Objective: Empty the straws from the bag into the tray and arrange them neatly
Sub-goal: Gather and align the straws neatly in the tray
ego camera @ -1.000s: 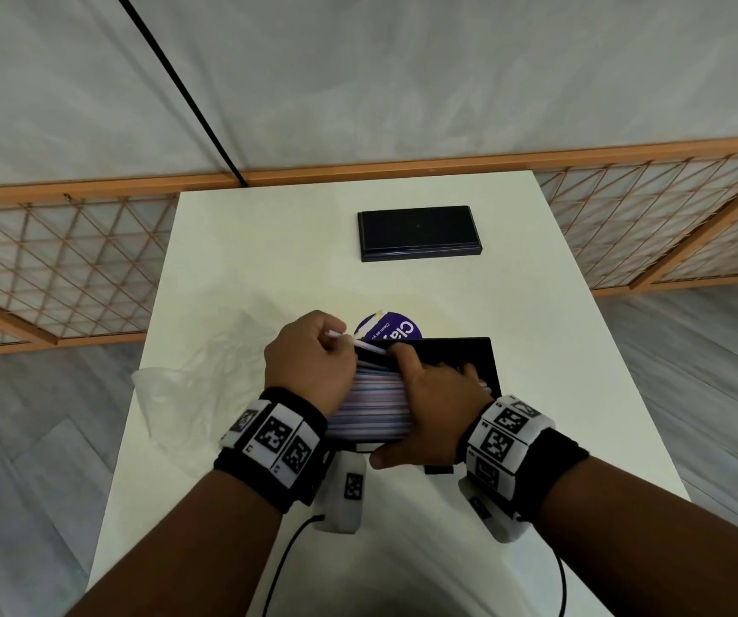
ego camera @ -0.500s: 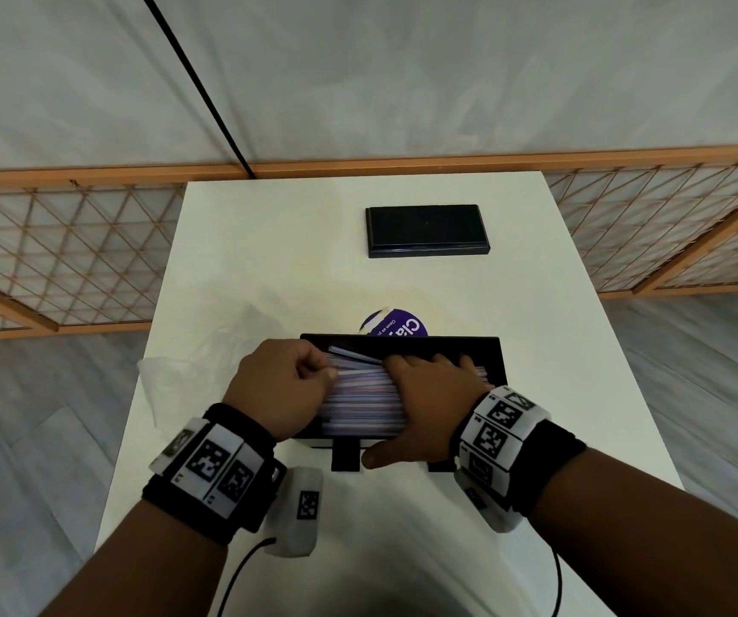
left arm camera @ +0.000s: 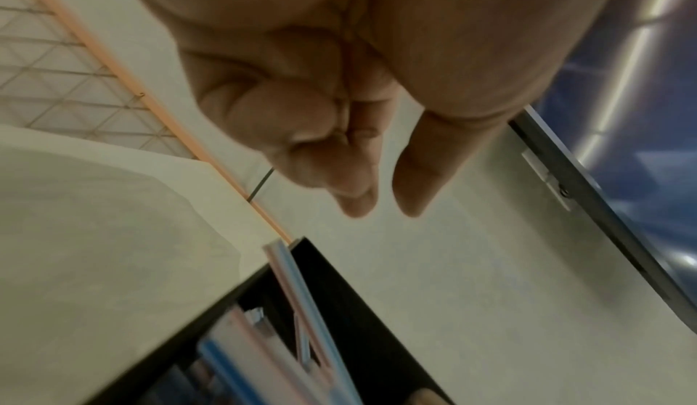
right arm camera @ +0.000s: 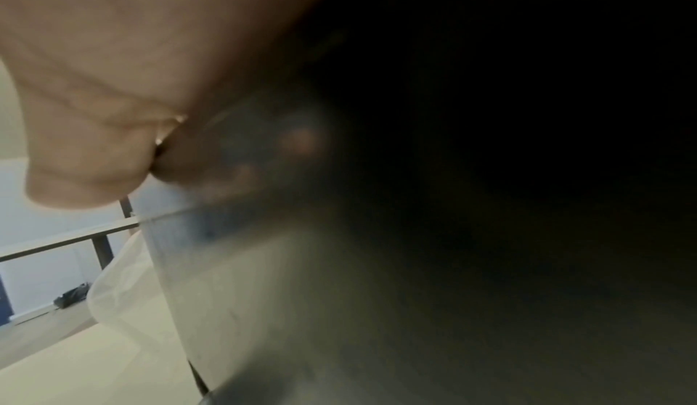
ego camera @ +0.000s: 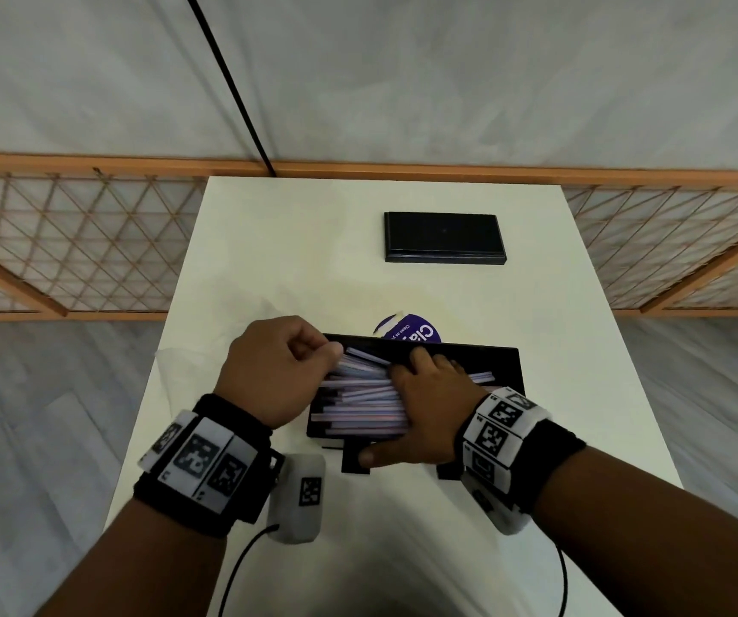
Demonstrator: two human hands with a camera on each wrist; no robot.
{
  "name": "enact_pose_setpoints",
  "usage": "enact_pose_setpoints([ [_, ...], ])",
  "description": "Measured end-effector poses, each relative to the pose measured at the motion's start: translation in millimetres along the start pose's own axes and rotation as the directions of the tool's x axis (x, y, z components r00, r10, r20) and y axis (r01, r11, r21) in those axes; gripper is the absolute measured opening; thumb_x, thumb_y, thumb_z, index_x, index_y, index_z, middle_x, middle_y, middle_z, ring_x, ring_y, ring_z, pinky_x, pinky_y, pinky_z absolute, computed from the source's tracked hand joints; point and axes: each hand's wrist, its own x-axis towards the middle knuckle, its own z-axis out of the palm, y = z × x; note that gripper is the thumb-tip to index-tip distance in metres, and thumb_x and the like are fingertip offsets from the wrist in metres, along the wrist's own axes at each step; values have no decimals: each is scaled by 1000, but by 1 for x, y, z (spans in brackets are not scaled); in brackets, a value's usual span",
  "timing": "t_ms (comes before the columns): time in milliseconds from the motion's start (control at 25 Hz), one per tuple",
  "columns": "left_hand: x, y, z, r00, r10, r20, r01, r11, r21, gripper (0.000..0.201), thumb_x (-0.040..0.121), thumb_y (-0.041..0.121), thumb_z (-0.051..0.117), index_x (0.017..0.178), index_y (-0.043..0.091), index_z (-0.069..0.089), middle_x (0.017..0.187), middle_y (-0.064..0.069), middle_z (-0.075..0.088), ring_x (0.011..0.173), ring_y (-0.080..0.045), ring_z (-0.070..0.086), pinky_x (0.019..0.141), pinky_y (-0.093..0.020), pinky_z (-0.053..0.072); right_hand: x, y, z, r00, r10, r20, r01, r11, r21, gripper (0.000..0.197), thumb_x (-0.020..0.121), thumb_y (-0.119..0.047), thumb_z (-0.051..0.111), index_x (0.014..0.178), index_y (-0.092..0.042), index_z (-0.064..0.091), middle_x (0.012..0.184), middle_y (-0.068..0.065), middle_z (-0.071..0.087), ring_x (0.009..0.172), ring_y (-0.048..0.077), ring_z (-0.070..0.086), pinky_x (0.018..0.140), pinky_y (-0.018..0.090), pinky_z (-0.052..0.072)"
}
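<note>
Pastel striped straws (ego camera: 358, 400) lie in a loose pile inside the black tray (ego camera: 507, 362) at the table's near middle. My right hand (ego camera: 420, 385) lies flat on the right half of the pile, fingers stretched over the straws and thumb along the tray's front wall. My left hand (ego camera: 327, 349) sits at the pile's left end with fingers curled. In the left wrist view that hand (left arm camera: 381, 200) holds nothing, and the straws (left arm camera: 301, 307) lie just below it. The clear plastic bag (ego camera: 207, 345) lies crumpled left of the tray. The right wrist view is mostly dark.
A purple round label (ego camera: 409, 334) peeks out behind the tray. A second flat black tray (ego camera: 442, 237) lies at the table's far side. A grey sensor pod (ego camera: 300, 496) with a cable hangs by my left wrist. Wooden lattice fencing (ego camera: 69, 242) flanks the table.
The bundle, held up between both hands a second ago, now lies down in the tray. My right hand has flattened on it, and my left hand has slid to the left ends.
</note>
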Motion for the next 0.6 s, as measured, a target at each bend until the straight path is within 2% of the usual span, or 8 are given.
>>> enact_pose_setpoints([
  [80, 1, -2, -3, 998, -63, -25, 60, 993, -105, 15, 85, 28, 77, 75, 19, 72, 69, 1, 71, 60, -18, 68, 59, -30, 51, -2, 1, 2, 1000, 13, -7, -13, 1000, 7, 113, 48, -98, 48, 137, -29, 39, 126, 1, 38, 120, 28, 41, 108, 49, 35],
  [160, 0, 6, -1, 987, -161, 17, 158, 937, -310, 13, 88, 18, 74, 77, 11, 71, 70, -5, 71, 52, -16, 64, 48, -28, 50, -3, 3, 4, 999, 33, -3, -33, 999, -9, 118, 45, -99, 46, 139, -27, 37, 133, 1, 42, 123, 28, 42, 110, 49, 33],
  [200, -1, 13, 2, 970, -229, 85, 242, 861, -448, 13, 89, 12, 73, 78, 7, 69, 71, -10, 69, 51, -16, 63, 44, -26, 49, -4, 3, 5, 999, 43, 4, -43, 999, -15, 121, 43, -99, 46, 140, -26, 36, 136, 1, 44, 124, 28, 43, 111, 49, 32],
  [280, -2, 29, 14, 901, -340, 268, 430, 626, -651, 12, 90, 5, 69, 78, 2, 65, 74, -16, 68, 57, -23, 66, 44, -26, 54, -4, 4, 4, 998, 55, 17, -54, 998, -16, 123, 41, -98, 48, 140, -25, 35, 139, 1, 48, 126, 29, 46, 113, 51, 29],
  [360, 0, 38, 30, 823, -391, 413, 554, 385, -738, 13, 90, 0, 65, 77, -1, 63, 83, -21, 68, 74, -31, 68, 55, -31, 63, -4, 5, 2, 998, 51, 32, -51, 999, -8, 121, 44, -93, 55, 142, -24, 33, 142, 2, 48, 128, 29, 46, 114, 53, 27],
  [400, 2, 41, 36, 799, -395, 454, 579, 301, -758, 12, 90, -2, 63, 78, -2, 62, 90, -23, 67, 82, -33, 68, 64, -33, 64, -5, 6, 1, 998, 48, 37, -48, 999, -5, 119, 48, -90, 59, 143, -24, 31, 143, 2, 46, 130, 29, 45, 114, 54, 25],
  [520, 8, 47, 50, 777, -427, 462, 580, 201, -790, 11, 90, -2, 58, 80, 0, 59, 92, -17, 61, 83, -32, 64, 86, -41, 61, -10, 6, -1, 999, 49, 22, -49, 999, -6, 109, 59, -79, 67, 145, -24, 29, 145, 2, 45, 132, 29, 44, 113, 54, 25],
  [600, 10, 49, 57, 756, -465, 461, 588, 175, -789, 13, 90, -2, 58, 77, 0, 58, 85, -14, 57, 80, -31, 63, 92, -42, 57, -12, 6, -2, 999, 48, 18, -48, 999, -3, 104, 63, -76, 68, 146, -25, 29, 144, 1, 46, 132, 28, 44, 113, 56, 24],
])
